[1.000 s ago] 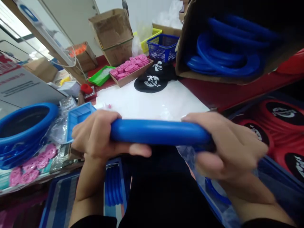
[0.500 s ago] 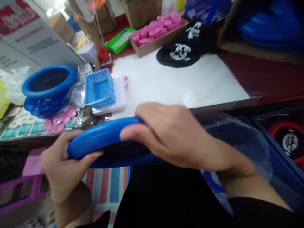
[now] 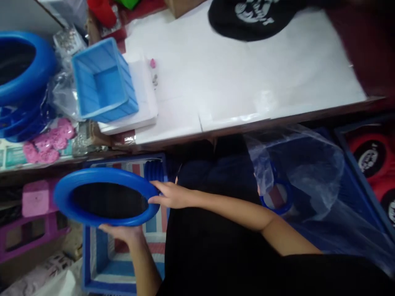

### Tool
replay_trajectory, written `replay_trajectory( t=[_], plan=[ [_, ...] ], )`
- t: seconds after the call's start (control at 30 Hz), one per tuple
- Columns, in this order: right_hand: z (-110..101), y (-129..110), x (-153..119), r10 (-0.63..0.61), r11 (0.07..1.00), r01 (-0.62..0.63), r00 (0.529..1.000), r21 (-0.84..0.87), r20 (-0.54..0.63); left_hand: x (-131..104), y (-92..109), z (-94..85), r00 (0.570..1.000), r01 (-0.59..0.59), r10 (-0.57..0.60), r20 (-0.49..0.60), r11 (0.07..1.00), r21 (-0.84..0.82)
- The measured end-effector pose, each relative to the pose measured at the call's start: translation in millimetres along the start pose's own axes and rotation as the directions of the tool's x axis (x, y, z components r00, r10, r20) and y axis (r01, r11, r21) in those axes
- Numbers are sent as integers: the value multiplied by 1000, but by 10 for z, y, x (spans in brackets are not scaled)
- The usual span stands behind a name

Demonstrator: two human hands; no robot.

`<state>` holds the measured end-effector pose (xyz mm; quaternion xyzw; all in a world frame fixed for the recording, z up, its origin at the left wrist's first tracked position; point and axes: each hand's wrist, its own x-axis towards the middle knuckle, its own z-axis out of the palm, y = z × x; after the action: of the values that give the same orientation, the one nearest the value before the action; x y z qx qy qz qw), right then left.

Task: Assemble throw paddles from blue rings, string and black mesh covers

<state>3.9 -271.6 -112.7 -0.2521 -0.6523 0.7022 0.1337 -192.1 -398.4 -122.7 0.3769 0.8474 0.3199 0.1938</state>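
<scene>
A round disc with a thick blue rim [image 3: 101, 174] and a black centre is held low, left of my body, above a blue crate. My left hand [image 3: 125, 233] grips its near edge from below; the fingers are partly hidden under the rim. At the disc's right edge, my right hand [image 3: 169, 195] pinches the rim between thumb and fingers. Beneath the disc, the blue crate [image 3: 87, 259] has a striped red, white and blue lining. Some blue ringed items [image 3: 154, 169] show inside its far end.
On the white-topped table [image 3: 216, 82] are a light-blue bin [image 3: 106, 88] and a black cloth piece with white print [image 3: 247, 18]. More blue-rimmed discs [image 3: 46, 61] stack at left, near pink pieces [image 3: 46, 142]. A pink stool [image 3: 35, 199] stands below. Clear plastic [image 3: 311, 176] and red discs [image 3: 370, 154] lie right.
Both hands have carried the disc down and left, from the table's front edge to above the crate. It now faces me more openly. My view has shifted down.
</scene>
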Motion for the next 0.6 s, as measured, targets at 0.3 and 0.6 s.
replay_trajectory(
  t=[0.3,0.6],
  plan=[
    [507,300,453,181,866,-85,972,-493,150,-497,-993,151,928,308,-271,-256,944,117],
    [546,808,397,405,661,3,840,-751,360,282,-1592,-683,805,534,-345,-483,777,333]
  ],
)
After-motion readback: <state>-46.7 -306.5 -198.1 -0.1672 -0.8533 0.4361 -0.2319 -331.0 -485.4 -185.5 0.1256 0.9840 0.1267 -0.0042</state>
